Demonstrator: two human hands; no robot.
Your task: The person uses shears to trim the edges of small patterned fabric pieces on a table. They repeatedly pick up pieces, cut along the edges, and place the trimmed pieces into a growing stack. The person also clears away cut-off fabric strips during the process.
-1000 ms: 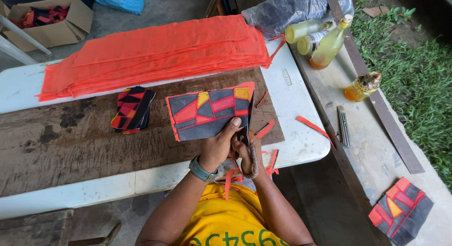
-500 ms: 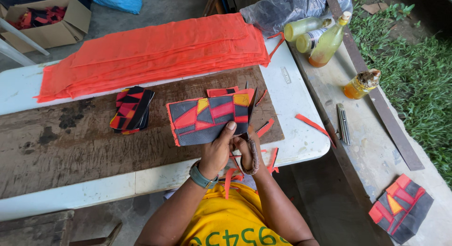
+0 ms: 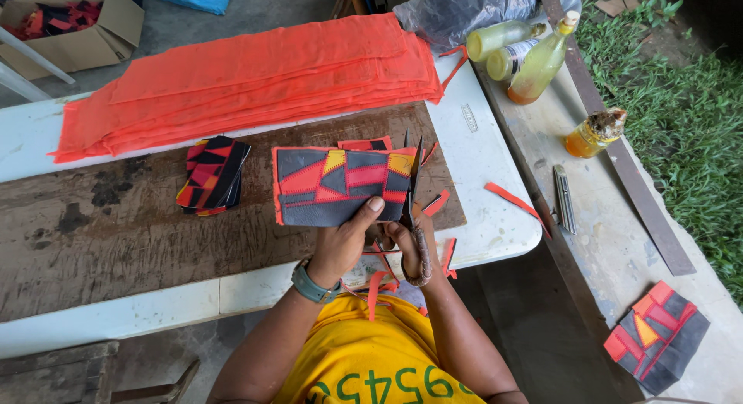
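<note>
A single head-worn view looks steeply down from above the person's own chest, close over the hands (image 3: 371,245) at lower centre. The bench (image 3: 480,152) spans the frame's middle, grass (image 3: 689,133) fills the right edge, and the floor lies along the top.

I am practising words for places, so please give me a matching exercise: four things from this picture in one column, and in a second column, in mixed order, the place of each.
Things:
1. patchwork panel
2. stack of orange cloth
3. cardboard box
4. small jar of amber liquid

Places:
A. on the concrete ledge beside the grass
B. on the ground at the top left, past the table
C. held in the left hand, with scissors at its right edge
D. along the far side of the white table

Pairs: 1-C, 2-D, 3-B, 4-A
</note>
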